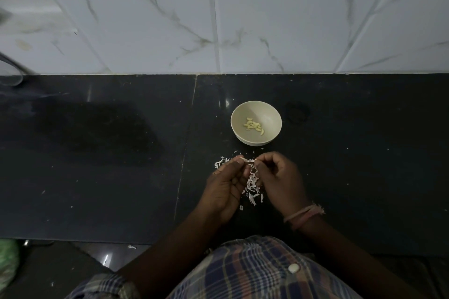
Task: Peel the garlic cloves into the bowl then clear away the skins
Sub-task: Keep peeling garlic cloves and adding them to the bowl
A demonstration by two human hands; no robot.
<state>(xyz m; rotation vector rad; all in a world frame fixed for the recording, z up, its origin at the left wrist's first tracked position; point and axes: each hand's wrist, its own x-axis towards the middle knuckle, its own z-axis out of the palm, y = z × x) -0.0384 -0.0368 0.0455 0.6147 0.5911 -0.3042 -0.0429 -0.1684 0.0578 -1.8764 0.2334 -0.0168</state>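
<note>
— Shirt (255,272) first, closest in: plaid, with one pale button. What is past it?

— Black stone counter (97,165), polished, with a seam running front to back left of the hands. Loose skins (252,187) lie scattered on it, right between the two hands and a little beyond the left one.

— And the hands?

— Left hand (228,184) is curled, its thumb and fingertips pinching one end of a pale garlic piece (246,160). Right hand (279,177), with a pinkish thread band (303,213) on the wrist, has its fingers bent in too and pinches the other end. Whether that piece is a clove or only skin, I cannot tell.

— Where are the peeled ones?

— Just beyond the hands, in a cream bowl (245,139) standing on the counter: a small heap of peeled cloves (254,126) at its bottom.

— Farther back?

— White tiled wall (267,31) with grey veining rises from the counter's rear edge. At the far left edge stands something clear, too blurred to name.
</note>
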